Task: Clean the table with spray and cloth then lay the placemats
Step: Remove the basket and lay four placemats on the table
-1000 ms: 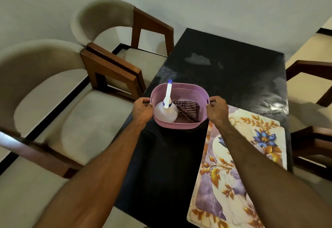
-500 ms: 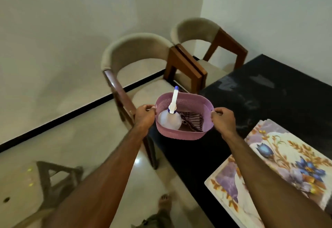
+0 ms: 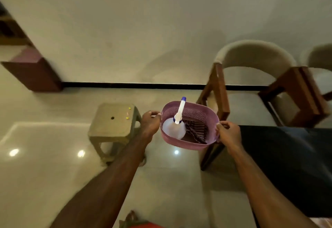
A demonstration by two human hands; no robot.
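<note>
The left hand and right hand, fingers curled round opposite rims, held the pink basket level, presumably keeping the spray bottle and striped cloth inside.

A home dining room: upholstered chairs beside a dark table, polished tile floor.

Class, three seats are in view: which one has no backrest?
The low stool left of the basket: a flat square top with a centre hole. Both chairs have curved padded backs.

Perforated plastic basket, striped cloth, glossy floor, wood-framed chair, matt stool
</note>
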